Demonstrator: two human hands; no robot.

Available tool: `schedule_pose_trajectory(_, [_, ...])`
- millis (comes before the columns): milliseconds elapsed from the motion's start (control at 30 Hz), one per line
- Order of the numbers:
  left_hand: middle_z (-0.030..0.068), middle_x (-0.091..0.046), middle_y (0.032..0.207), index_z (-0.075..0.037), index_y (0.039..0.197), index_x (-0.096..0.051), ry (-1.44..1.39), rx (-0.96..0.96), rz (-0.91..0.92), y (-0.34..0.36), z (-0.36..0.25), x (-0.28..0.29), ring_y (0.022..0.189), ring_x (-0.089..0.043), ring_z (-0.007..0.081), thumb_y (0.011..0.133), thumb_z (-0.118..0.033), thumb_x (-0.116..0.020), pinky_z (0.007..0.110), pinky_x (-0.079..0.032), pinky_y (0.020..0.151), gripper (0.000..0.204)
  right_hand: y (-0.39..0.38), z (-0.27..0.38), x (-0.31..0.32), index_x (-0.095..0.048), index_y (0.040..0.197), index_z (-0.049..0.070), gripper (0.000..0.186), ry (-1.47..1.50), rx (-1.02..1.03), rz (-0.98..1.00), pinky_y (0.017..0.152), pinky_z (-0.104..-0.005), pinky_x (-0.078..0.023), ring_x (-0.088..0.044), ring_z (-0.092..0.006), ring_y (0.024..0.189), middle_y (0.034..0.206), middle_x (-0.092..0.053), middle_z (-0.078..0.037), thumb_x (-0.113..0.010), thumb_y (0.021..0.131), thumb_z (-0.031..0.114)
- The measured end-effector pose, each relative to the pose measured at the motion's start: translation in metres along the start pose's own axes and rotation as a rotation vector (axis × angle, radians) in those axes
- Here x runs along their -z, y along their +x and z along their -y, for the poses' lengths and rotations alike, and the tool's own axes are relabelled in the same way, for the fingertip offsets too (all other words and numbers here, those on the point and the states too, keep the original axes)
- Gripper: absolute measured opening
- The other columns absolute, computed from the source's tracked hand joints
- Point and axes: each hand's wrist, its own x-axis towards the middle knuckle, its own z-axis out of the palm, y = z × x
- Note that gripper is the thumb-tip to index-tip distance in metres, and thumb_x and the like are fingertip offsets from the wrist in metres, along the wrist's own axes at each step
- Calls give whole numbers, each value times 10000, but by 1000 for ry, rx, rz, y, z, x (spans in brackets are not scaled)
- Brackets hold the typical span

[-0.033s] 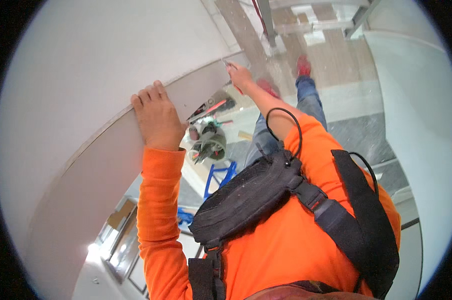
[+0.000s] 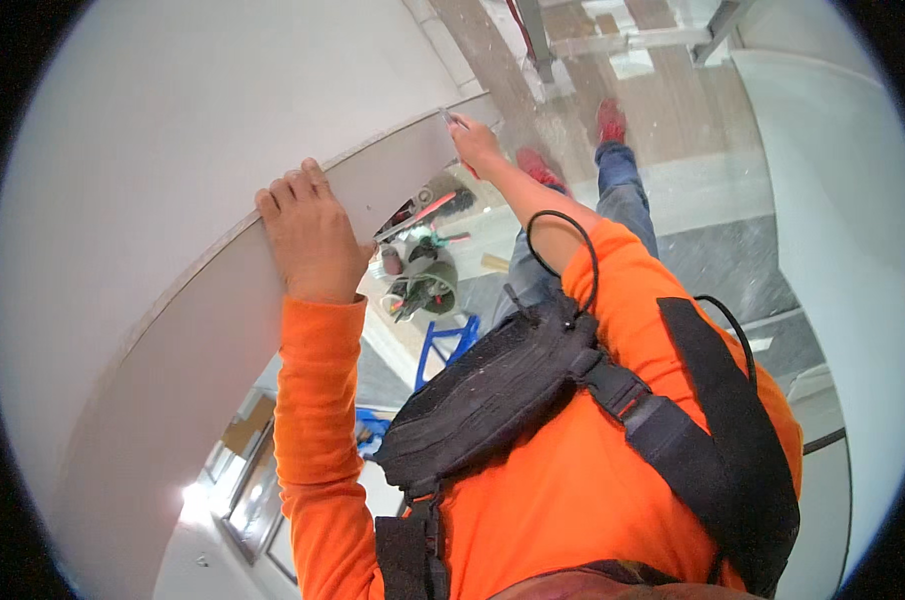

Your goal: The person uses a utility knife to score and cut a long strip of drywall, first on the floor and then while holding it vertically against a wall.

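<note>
A large pale board or wall panel (image 2: 223,110) fills the left side, its long edge running from lower left to upper right. My left hand (image 2: 311,235) lies spread over that edge, fingertips on the upper face and thumb pointing right along the side face. Farther along, near the board's far end, my right hand (image 2: 476,145) is closed around a slim tool (image 2: 447,117) with a grey tip and a bit of red below the fist. The tip is at the edge; its exact kind is too small to make out.
Below, a bucket of tools (image 2: 428,290) stands by a blue metal frame (image 2: 445,348). A red-and-black tool (image 2: 428,212) lies near the board. My red shoes (image 2: 611,122) are on a dusty wood-look floor (image 2: 673,120). A pale curved surface (image 2: 823,200) rises at right.
The view has shifted slightly. My right hand and the slim tool have moved a little up and left at the edge. The left hand keeps its hold on the board.
</note>
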Motion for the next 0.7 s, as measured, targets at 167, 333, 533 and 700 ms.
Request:
schedule_pose_trajectory(167, [111, -591, 1063, 36, 1290, -524, 82, -30, -34, -1, 3, -2, 1034, -544, 269, 497, -495, -900, 406, -383, 957, 1026, 5, 0, -47, -638, 1272, 129, 395, -225, 140, -144, 730, -391, -532, -693, -303, 833, 942, -718, -181, -532, 916, 264])
schedule_pose_trajectory(333, [111, -613, 1056, 39, 1242, -535, 111, -34, -41, 3, 12, -1, 1032, -548, 242, 537, -494, -895, 384, -335, 977, 955, -35, -2, -72, -652, 1252, 117, 382, -59, 250, -228, 763, -376, -533, -691, -291, 828, 927, -725, -171, -554, 916, 272])
schedule_pose_trajectory(533, [137, -626, 1068, 52, 1242, -560, 109, -72, -37, 2, 1, -8, 988, -572, 276, 505, -544, -875, 382, -399, 932, 999, -45, 33, -52, -658, 1237, 144, 406, 4, 105, -57, 790, -437, -525, -673, -393, 874, 936, -698, -220, -529, 898, 326])
schedule_pose_trajectory(700, [150, -632, 1103, 51, 1240, -569, 141, -96, -88, 11, -3, -13, 1006, -573, 283, 521, -546, -869, 394, -394, 927, 982, -68, 43, -50, -660, 1236, 172, 394, 45, 153, -59, 779, -444, -518, -661, -394, 841, 901, -687, -221, -535, 902, 340])
